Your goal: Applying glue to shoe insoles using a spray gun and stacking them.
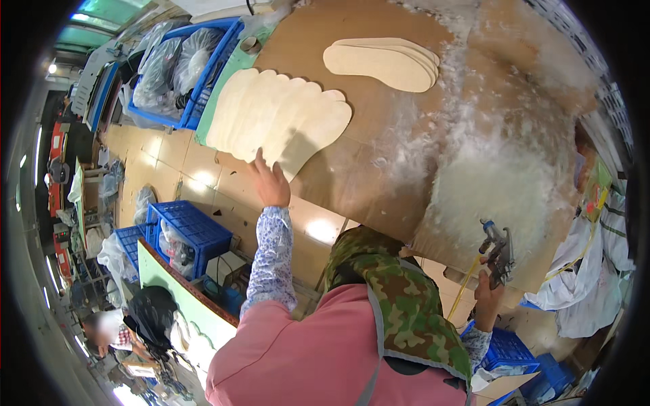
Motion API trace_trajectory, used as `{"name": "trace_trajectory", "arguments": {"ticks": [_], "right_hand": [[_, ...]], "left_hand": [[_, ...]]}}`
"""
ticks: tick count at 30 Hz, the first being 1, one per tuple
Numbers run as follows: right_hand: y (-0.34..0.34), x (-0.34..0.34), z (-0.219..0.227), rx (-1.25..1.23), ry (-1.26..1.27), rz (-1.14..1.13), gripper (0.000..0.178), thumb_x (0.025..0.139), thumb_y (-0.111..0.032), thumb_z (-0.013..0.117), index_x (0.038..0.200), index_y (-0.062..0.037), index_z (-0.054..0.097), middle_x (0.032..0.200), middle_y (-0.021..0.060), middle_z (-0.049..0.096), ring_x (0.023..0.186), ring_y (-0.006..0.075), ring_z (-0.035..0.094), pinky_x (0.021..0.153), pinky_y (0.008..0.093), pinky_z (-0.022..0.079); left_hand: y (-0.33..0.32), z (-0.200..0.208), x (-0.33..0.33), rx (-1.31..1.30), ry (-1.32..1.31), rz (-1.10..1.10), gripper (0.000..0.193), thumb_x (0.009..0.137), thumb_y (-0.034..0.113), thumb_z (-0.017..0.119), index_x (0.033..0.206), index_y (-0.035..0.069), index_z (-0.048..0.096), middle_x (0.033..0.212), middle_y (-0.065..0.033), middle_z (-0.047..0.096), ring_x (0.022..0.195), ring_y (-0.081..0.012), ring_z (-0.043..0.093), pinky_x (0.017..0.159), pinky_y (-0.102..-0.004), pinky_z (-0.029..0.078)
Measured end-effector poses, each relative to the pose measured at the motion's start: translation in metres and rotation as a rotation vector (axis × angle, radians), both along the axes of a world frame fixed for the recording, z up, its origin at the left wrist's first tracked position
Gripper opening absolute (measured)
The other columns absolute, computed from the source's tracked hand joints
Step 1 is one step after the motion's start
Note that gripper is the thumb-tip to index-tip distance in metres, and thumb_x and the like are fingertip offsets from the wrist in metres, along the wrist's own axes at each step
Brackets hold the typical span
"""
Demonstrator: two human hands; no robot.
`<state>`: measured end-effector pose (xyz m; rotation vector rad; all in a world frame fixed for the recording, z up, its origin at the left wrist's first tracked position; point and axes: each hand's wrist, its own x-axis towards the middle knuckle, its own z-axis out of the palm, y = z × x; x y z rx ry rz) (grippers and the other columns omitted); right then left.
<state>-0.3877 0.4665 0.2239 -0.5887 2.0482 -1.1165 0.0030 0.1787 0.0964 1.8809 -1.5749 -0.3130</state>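
Note:
A row of pale, overlapping insoles (271, 115) is fanned out on the brown table, at the left. My left hand (272, 184) reaches to the near edge of this row, fingers stretched out and apart; whether the fingertips touch the insoles I cannot tell. Farther back lies a small, loosely offset stack of similar insoles (389, 64). At the right, my right hand (486, 298) grips a metal spray gun (498, 252) with a blue part at its top. A yellow hose (463, 291) runs down beside that hand. Some of its fingers are hidden behind the gun.
The brown table (352, 162) carries a whitish, fuzzy residue on its right side. A blue crate (186, 122) with plastic bags stands at the far left, and more blue crates (193, 230) are lower down. White sacks (589, 271) hang at the right. Another person (122, 331) sits lower left.

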Motion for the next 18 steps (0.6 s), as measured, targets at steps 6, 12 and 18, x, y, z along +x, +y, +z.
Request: {"name": "trace_trajectory", "arguments": {"ticks": [6,12,18], "right_hand": [[0.018,-0.001,-0.017,-0.096,0.152,0.016,0.035,0.089,-0.004,0.054,0.123,-0.0022,0.05,0.107,0.0035,0.062,0.049,-0.0004,0.033,0.041,0.0185,0.024],[0.062,0.011,-0.019,-0.004,0.171,-0.202,0.028,0.086,-0.005,0.056,0.114,-0.007,0.059,0.067,-0.0083,0.04,0.05,0.0013,0.031,0.043,0.0208,0.02],[0.072,0.016,0.006,0.101,0.169,-0.273,0.032,0.085,-0.004,0.055,0.115,0.0059,0.054,0.107,0.0133,0.062,0.094,0.018,0.056,0.082,0.0316,0.044]], "left_hand": [[-0.165,-0.006,-0.096,-0.234,-0.005,-0.447,0.052,0.073,-0.006,0.054,0.123,0.008,0.051,0.118,-0.0171,0.05,0.109,-0.0389,0.047,0.094,-0.0441,0.04],[-0.268,-0.033,-0.173,-0.035,-0.712,-0.261,0.049,0.079,0.014,0.056,0.127,0.013,0.047,0.119,-0.0125,0.05,0.11,-0.0292,0.05,0.087,-0.0413,0.044],[-0.291,-0.01,-0.142,-0.135,-0.827,-0.471,0.03,0.087,0.019,0.049,0.114,0.006,0.052,0.11,-0.0135,0.057,0.096,-0.0336,0.06,0.076,-0.0448,0.049]]}}
